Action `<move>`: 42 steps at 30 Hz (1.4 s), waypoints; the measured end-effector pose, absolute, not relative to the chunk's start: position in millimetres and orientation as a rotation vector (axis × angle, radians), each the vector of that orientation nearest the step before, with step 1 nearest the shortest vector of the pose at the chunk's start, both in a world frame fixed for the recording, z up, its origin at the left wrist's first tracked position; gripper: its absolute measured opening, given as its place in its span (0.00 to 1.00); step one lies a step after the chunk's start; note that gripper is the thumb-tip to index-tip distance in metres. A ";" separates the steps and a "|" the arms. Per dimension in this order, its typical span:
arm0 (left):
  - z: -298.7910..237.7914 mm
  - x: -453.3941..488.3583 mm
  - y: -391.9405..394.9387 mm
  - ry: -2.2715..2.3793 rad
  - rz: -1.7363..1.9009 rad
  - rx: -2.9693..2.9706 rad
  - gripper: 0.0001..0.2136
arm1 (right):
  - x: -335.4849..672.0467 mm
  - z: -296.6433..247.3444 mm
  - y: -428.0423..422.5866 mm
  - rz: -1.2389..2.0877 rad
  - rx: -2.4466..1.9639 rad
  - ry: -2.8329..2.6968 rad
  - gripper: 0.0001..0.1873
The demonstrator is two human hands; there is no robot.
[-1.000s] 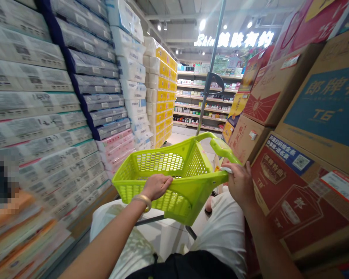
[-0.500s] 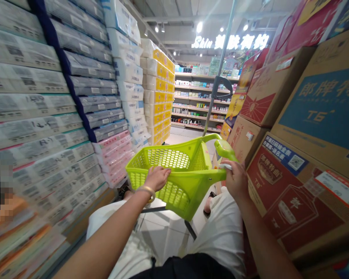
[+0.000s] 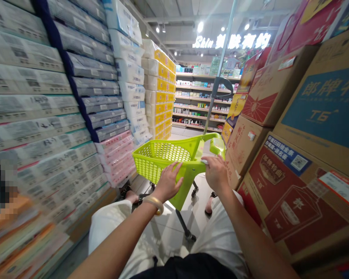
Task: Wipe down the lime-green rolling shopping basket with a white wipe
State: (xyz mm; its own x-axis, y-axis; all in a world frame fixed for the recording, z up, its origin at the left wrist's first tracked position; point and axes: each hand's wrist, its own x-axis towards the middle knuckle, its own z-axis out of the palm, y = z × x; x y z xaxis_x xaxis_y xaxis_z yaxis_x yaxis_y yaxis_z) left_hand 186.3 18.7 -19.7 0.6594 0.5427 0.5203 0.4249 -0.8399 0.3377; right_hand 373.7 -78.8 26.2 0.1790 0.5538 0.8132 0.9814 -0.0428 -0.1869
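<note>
A lime-green plastic shopping cart basket (image 3: 159, 157) stands on a dark wheeled frame in the aisle before me, and I see nothing inside it. My left hand (image 3: 169, 182), with a bangle on the wrist, rests against the basket's near rim, fingers spread and loose. My right hand (image 3: 216, 173) is closed round the rim's near right corner, with a small white thing under the fingers that I cannot make out. A grey pole (image 3: 221, 73) rises from the cart's far end.
Stacked tissue packs (image 3: 75, 104) wall the left side. Cardboard liquor cartons (image 3: 296, 128) are piled close on the right. The tiled aisle floor (image 3: 189, 135) runs ahead to product shelves (image 3: 200, 104). My white-trousered legs show below.
The basket has swung down and away from me, from a steep tilt to level on its wheels. My left hand loosened from gripping the rim to resting on it.
</note>
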 end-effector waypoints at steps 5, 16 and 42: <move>-5.5 203.2 5.3 0.618 1.082 2.592 0.33 | 345.2 27.6 -77.9 -0.721 -1.691 -1.527 0.17; -1.9 211.5 -20.7 0.715 1.188 2.422 0.18 | 319.1 33.4 -121.6 -0.574 -1.517 -1.582 0.18; -9.9 168.6 -23.8 0.631 1.247 2.339 0.21 | 311.4 24.9 -149.7 -0.410 -1.279 -1.521 0.14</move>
State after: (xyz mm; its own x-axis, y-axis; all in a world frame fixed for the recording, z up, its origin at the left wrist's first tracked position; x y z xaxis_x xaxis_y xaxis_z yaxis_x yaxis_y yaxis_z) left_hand 168.6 -23.8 -9.9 0.4963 0.5656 0.6586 0.1952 -0.8119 0.5502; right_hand 311.4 -149.7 24.9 0.1305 0.5003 0.8559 0.8626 0.3683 -0.3468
